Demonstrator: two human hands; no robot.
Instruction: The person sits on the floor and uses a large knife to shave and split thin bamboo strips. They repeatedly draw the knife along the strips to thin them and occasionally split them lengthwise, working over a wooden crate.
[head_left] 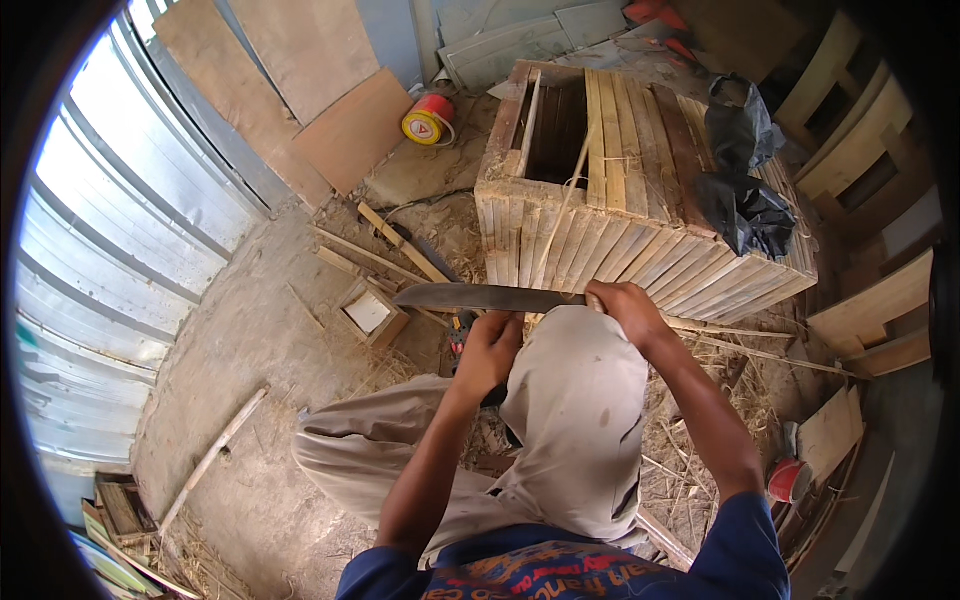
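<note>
A machete with a long dark blade lies level above my raised right knee, its tip to the left. My right hand is closed at the blade's right end, where the handle is hidden. Just under the blade's middle, my left hand has its fingers curled closed. Whatever those fingers hold is hidden; a pale sliver shows beside them over the knee. A thin pale strip slants from the slatted wooden crate down toward the blade.
Black plastic bags lie on the crate's right side. A red and yellow bucket stands behind, near leaning boards. Wood strips, shavings and a small wooden box litter the floor. Corrugated metal sheeting walls the left. A red can is at right.
</note>
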